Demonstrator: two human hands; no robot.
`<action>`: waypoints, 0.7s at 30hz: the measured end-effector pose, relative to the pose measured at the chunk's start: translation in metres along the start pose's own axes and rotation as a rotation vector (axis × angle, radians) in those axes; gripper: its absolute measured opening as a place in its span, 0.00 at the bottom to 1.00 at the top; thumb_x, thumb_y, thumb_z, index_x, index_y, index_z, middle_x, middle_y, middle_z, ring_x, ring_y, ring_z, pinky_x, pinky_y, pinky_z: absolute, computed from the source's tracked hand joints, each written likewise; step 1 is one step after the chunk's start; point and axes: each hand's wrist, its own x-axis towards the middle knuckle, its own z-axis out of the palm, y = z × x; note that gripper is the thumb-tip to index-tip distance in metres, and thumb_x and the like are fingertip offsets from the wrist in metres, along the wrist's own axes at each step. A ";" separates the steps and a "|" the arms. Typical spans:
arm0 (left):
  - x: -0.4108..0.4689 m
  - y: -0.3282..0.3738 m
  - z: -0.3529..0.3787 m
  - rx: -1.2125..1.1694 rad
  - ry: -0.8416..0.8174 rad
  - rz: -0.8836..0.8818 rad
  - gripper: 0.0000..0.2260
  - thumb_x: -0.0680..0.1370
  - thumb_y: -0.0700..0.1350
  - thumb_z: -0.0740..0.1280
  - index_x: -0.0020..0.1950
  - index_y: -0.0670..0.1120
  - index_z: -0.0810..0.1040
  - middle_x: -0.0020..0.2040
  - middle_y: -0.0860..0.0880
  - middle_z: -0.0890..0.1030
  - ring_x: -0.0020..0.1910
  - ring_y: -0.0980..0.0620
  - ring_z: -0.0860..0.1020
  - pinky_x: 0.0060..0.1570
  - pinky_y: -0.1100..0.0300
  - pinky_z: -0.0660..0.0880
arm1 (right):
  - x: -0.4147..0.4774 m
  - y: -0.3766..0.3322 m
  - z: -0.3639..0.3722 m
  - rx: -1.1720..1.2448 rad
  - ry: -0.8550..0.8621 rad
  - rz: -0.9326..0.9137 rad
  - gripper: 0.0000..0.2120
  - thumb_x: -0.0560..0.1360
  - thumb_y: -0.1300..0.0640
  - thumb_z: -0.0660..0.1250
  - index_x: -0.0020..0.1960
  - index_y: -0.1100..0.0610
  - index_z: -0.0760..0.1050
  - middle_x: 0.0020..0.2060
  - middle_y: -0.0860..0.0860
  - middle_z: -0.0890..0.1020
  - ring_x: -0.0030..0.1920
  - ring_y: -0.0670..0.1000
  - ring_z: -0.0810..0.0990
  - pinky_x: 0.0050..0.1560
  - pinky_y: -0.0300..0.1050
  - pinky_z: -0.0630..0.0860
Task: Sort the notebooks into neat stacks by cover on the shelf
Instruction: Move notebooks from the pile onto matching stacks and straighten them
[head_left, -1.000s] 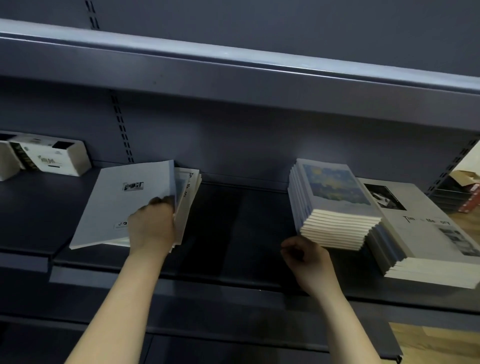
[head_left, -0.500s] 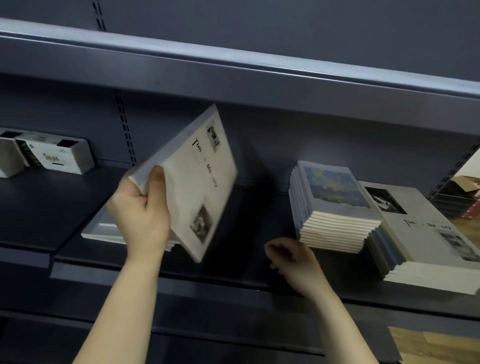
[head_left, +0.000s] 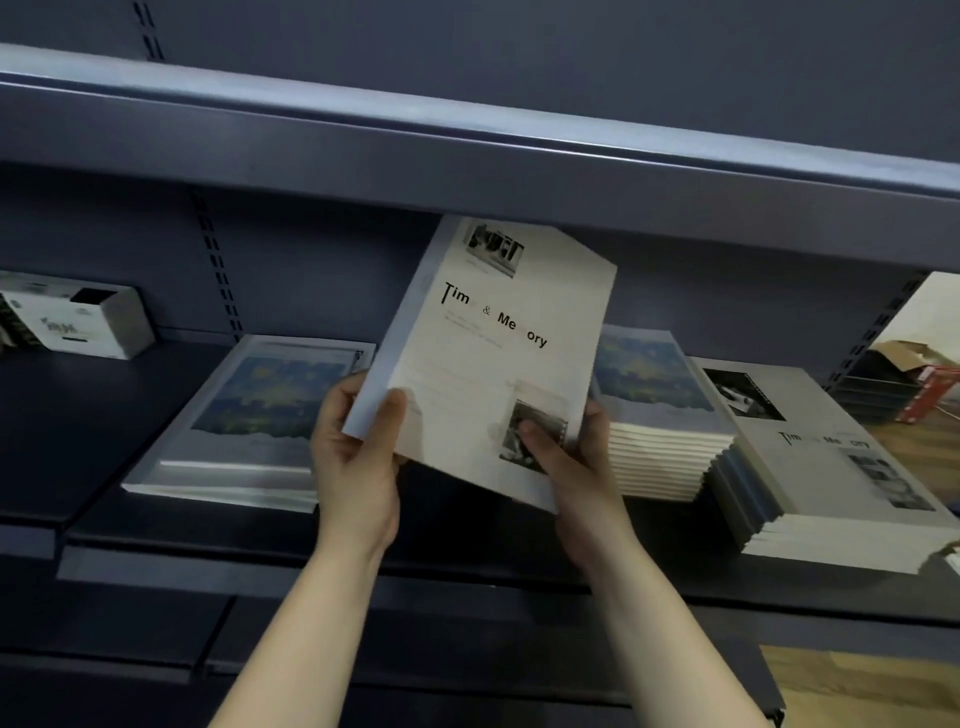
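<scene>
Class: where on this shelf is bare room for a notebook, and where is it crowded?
Bare shelf lies between the white box and the loose pile, and between that pile and the painted-cover stack. Crowded rightward, where it abuts the grey stack.

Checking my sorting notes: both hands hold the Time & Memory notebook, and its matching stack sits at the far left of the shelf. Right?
Not quite. The left hand and right hand do hold the Time & Memory notebook, but the head view shows its matching stack at the far right of the shelf, not the left.
</scene>
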 end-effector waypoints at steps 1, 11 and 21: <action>0.001 -0.002 -0.002 0.054 -0.034 -0.004 0.06 0.73 0.44 0.70 0.46 0.55 0.78 0.45 0.53 0.82 0.44 0.53 0.81 0.38 0.58 0.78 | 0.002 -0.003 -0.005 -0.022 -0.001 -0.051 0.22 0.73 0.64 0.70 0.61 0.48 0.68 0.52 0.43 0.82 0.56 0.46 0.81 0.52 0.40 0.79; -0.006 -0.024 -0.005 0.415 -0.351 -0.191 0.20 0.69 0.41 0.76 0.55 0.51 0.71 0.51 0.54 0.81 0.48 0.57 0.81 0.36 0.62 0.79 | 0.012 -0.024 -0.057 -0.196 0.040 -0.096 0.23 0.70 0.70 0.70 0.61 0.53 0.72 0.50 0.49 0.84 0.52 0.49 0.83 0.45 0.41 0.79; -0.017 -0.054 0.017 0.606 -0.506 -0.192 0.12 0.73 0.61 0.68 0.54 0.63 0.74 0.50 0.64 0.80 0.48 0.63 0.80 0.41 0.69 0.77 | 0.008 -0.049 -0.123 -0.163 0.087 -0.108 0.19 0.70 0.74 0.69 0.55 0.56 0.77 0.45 0.54 0.85 0.46 0.54 0.84 0.44 0.47 0.81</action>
